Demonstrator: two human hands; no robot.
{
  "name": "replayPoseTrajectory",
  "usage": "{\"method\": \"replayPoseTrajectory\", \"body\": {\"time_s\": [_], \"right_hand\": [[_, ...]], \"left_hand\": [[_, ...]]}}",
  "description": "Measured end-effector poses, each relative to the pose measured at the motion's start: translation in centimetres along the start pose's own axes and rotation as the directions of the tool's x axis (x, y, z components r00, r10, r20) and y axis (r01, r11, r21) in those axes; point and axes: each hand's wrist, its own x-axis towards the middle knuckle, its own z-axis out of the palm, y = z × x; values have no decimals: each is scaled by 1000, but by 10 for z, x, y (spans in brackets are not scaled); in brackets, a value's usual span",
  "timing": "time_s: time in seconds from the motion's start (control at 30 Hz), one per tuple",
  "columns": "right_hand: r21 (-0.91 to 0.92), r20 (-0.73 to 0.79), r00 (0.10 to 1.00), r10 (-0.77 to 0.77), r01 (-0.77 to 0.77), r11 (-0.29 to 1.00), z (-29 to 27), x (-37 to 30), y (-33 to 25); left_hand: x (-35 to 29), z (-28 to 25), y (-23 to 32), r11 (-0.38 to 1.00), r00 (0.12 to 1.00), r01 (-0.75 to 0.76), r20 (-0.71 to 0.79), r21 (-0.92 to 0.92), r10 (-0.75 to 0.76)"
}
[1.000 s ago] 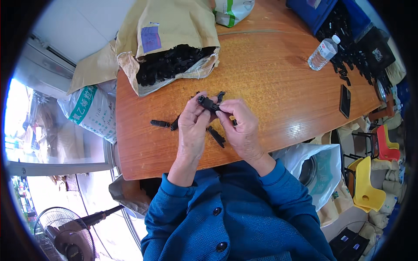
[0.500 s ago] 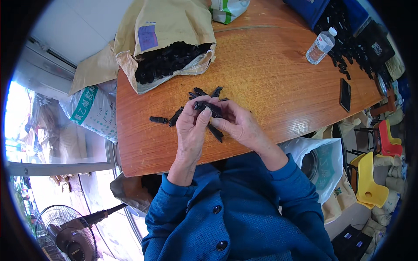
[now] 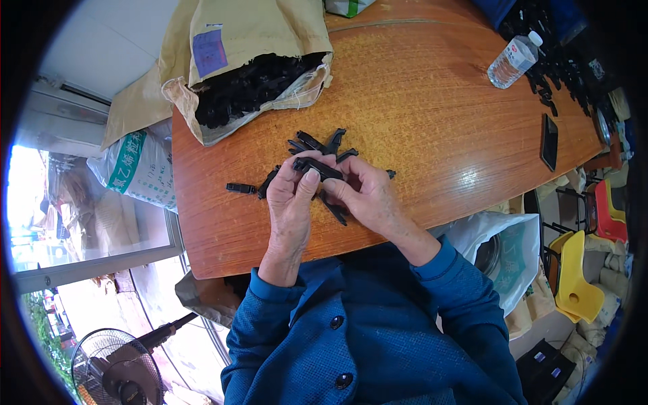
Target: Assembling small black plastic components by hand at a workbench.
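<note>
Between my two hands is a small, elongated black plastic part (image 3: pixel 318 167), held above the near part of the wooden table. My left hand (image 3: pixel 291 196) pinches its left end, thumb on top. The fingers and thumb of my right hand (image 3: pixel 368 196) close on its right end. Around and under my hands lie several similar black parts (image 3: pixel 334 140), and one loose part (image 3: pixel 241 187) rests to the left. Beyond my hands, a brown paper sack (image 3: pixel 263 30) lies with its mouth toward me, full of black parts (image 3: pixel 250 88).
The wooden table (image 3: pixel 412 94) carries a clear water bottle (image 3: pixel 513 62), a dark phone (image 3: pixel 549 143) and a heap of black parts (image 3: pixel 560 67) at the far right. A white bag (image 3: pixel 466 233) stands below the right edge, near yellow chairs (image 3: pixel 577 280). At lower left is a fan (image 3: pixel 118 371).
The view has shifted slightly, so the sack and bottle sit higher in the picture. Both hands keep hold of the black part, which now lies more level, showing its long side.
</note>
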Motion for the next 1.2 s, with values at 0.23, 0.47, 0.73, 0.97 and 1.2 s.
{"method": "replayPoseTrajectory", "body": {"time_s": [0.23,0.47,0.73,0.97,1.2], "right_hand": [[51,-5,996,90,-90,995,-9,1,11],[-699,301,858,-416,495,516,-83,8,-7],[-772,517,833,-199,554,313,-83,33,16],[-774,520,832,-192,554,306,-47,34,31],[-745,544,801,-251,598,296,3,47,40]], "left_hand": [[6,1,-4,993,993,120,-14,-2,-120],[-1,-71,46,815,982,127,-187,566,-23],[13,-110,31,35,978,-173,167,984,125],[50,-107,5,-87,928,-372,369,924,-50],[49,-119,-1,6,872,-488,488,873,-43]]}}
